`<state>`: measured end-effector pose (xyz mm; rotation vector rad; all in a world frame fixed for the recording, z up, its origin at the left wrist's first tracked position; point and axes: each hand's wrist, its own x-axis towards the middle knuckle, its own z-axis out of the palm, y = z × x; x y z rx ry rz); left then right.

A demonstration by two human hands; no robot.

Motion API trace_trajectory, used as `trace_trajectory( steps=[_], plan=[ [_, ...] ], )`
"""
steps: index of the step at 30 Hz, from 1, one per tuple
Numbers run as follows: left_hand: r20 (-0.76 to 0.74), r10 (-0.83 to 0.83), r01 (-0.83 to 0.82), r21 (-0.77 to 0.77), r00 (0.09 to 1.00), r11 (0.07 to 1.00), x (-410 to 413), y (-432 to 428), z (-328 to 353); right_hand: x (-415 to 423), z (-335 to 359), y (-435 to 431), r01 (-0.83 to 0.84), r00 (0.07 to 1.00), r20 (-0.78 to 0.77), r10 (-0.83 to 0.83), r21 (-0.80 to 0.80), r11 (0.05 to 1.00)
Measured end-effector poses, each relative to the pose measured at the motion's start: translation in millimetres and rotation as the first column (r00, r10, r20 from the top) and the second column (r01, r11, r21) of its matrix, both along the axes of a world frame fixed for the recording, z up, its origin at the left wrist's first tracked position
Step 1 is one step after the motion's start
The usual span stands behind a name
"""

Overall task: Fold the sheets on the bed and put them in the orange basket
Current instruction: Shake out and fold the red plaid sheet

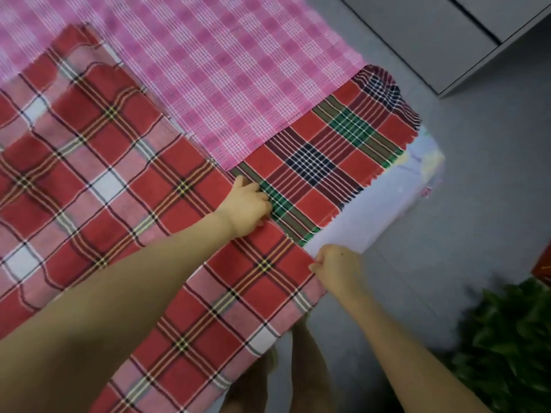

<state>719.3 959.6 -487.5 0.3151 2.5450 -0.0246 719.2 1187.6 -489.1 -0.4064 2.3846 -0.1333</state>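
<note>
We see only a tiny bit of an orange-red thing (544,265) on the floor (492,180), well away from the bed (366,216) on its right side. It may be the basket, but we cannot tell, and what is inside it is hidden. A grey cabinet (432,34) stands past the bed's far corner, and its fronts are closed.

Three sheets lie flat on the bed. The big red sheet (98,180) covers the near and left part of the bed. The pink sheet (214,73) covers the far part. The dark sheet (325,156), red with green and blue squares, lies by the bed's right corner, and the pink sheet overlaps its far edge.

The left hand (244,207) is on top of the bed, where the red sheet's edge meets the dark sheet. Its fingers are curled and pinch the red sheet there. The right hand (338,269) is at the bed's side edge. Its fingers are closed tight and hold the red sheet's corner.

A bare white strip of bed shows beside the dark sheet's frayed edge. The red sheet hangs a little over the bed's near side. The floor beside the bed is open and grey. A green plant (507,347) sits on the floor near the bed's near side, close to the right arm.
</note>
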Motion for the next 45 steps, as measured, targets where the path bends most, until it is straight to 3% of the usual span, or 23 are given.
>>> trace_trajectory(
  steps=[3,5,11,16,18,22,25,31,35,37,41,43,45],
  plan=[
    [-0.145,0.171,-0.149,0.151,0.975,0.977,-0.8,-16.6,0.5,-11.6,12.3,-18.5,-0.189,0.979,-0.045,0.199,0.164,0.968],
    [-0.247,0.222,-0.177,0.193,0.943,0.965,4.6,-35.8,5.4,-19.1,22.0,-31.1,-0.242,0.964,-0.075,0.257,0.17,0.955],
    [-0.375,0.498,-0.488,0.129,0.782,0.863,5.8,-132.9,31.7,-63.5,42.6,-146.4,-0.287,0.953,-0.147,0.265,-0.156,0.945],
    [-0.446,0.61,-0.638,0.106,0.655,0.763,-0.4,-202.0,41.4,-92.5,52.2,-254.3,-0.29,0.956,-0.122,0.266,-0.293,0.911],
    [-0.474,0.679,-0.703,0.16,0.561,0.693,-4.4,-231.1,44.3,-102.0,49.6,-295.6,-0.276,0.961,-0.115,0.252,-0.344,0.898],
    [-0.498,0.821,-0.793,0.362,0.279,0.489,-17.4,-286.2,47.4,-123.6,45.4,-372.0,-0.245,0.969,-0.12,0.215,-0.392,0.887],
    [-0.49,0.853,-0.799,0.431,0.183,0.419,-27.5,-324.4,44.4,-137.1,41.2,-420.3,-0.238,0.971,-0.101,0.215,-0.414,0.879],
    [-0.517,0.835,-0.787,0.43,0.187,0.442,-53.1,-398.1,20.3,-144.7,17.9,-493.0,-0.236,0.971,-0.104,0.213,-0.327,0.915],
    [-0.37,0.873,-0.897,0.182,0.316,0.402,-72.8,-430.0,2.7,-151.9,5.3,-516.1,-0.228,0.974,-0.059,0.221,-0.315,0.921],
    [-0.3,0.892,-0.912,0.129,0.338,0.389,-79.7,-441.0,-4.3,-153.6,-0.7,-520.7,-0.223,0.975,-0.061,0.215,-0.323,0.92],
    [-0.16,0.938,-0.894,0.29,0.306,0.341,-91.6,-448.5,-6.1,-150.0,-4.7,-525.7,-0.274,0.96,-0.155,0.234,-0.33,0.903],
    [-0.228,0.925,-0.815,0.441,0.305,0.377,-92.9,-447.2,-1.8,-145.5,-2.4,-524.1,-0.269,0.957,-0.205,0.203,-0.378,0.886],
    [-0.359,0.907,-0.711,0.578,0.22,0.401,-92.4,-445.7,5.9,-143.5,3.2,-520.0,-0.261,0.942,-0.31,0.126,-0.443,0.858]
  ],
)
